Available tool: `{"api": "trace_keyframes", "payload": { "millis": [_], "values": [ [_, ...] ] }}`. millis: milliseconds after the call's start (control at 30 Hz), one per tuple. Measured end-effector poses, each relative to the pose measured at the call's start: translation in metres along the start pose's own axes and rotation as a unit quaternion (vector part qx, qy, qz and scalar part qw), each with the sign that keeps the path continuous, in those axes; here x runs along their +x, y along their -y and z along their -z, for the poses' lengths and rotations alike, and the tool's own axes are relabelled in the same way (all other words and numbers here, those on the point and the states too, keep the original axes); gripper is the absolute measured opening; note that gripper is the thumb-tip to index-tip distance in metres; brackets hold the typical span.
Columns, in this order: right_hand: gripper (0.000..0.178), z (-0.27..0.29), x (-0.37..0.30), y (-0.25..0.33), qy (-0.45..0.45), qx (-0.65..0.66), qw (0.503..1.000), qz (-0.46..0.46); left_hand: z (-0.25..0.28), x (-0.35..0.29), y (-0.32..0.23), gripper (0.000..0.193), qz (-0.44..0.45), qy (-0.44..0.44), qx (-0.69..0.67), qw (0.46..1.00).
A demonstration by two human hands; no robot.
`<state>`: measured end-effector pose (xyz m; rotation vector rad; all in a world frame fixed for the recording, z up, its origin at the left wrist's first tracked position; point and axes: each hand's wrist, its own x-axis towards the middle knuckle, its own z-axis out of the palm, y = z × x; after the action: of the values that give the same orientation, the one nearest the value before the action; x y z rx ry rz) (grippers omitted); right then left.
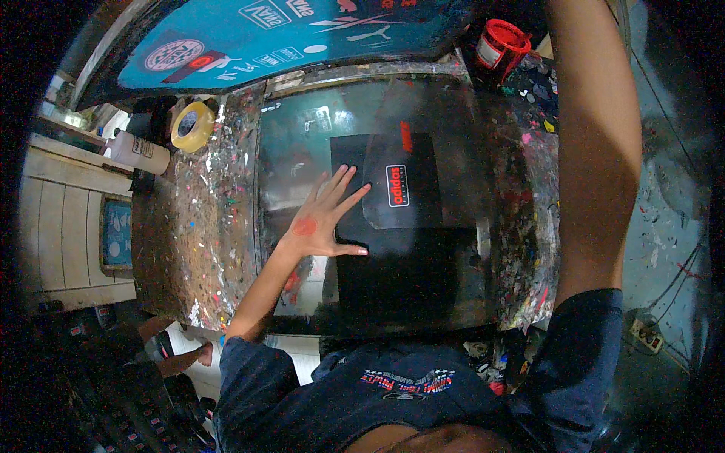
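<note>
My left hand (326, 215) lies with its fingers spread over the left edge of a black fabric piece (396, 275). The piece rests on a glossy dark board in front of me. Beside my fingertips, a red and white printed patch (396, 186) shows on the black area, with a small red mark (405, 137) above it. A see-through sheet with a rounded corner seems to cover the part around the print. My right arm (600, 151) reaches up past the top edge, so its hand is out of sight.
A blue printing screen (249, 53) with white designs stands tilted at the back. A red paint tub (502, 47) sits at the back right. At the left are a tape roll (193, 126) and a white bottle (140, 152) on the paint-spattered table (181, 241). Another person's foot (202, 355) shows lower left.
</note>
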<state>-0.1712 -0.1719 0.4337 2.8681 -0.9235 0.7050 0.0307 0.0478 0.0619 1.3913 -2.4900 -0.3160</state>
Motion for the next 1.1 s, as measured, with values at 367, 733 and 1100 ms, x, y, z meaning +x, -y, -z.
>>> {"api": "trace_keyframes", "payload": {
  "millis": [367,733,1100],
  "values": [
    [0.084,0.004,-0.010,0.021,0.006,-0.030,0.999,-0.025,-0.005,0.099,-0.111,0.083,-0.072,-0.165,-0.347,0.920],
    [0.057,-0.180,-0.287,0.116,0.001,-0.065,0.998,0.025,0.079,-0.074,-0.104,0.098,0.180,-0.176,0.059,0.966],
    [0.041,-0.244,-0.257,0.077,0.141,0.125,0.982,-0.003,-0.018,-0.103,-0.079,0.103,0.167,-0.275,0.013,0.947]
  ]
}}
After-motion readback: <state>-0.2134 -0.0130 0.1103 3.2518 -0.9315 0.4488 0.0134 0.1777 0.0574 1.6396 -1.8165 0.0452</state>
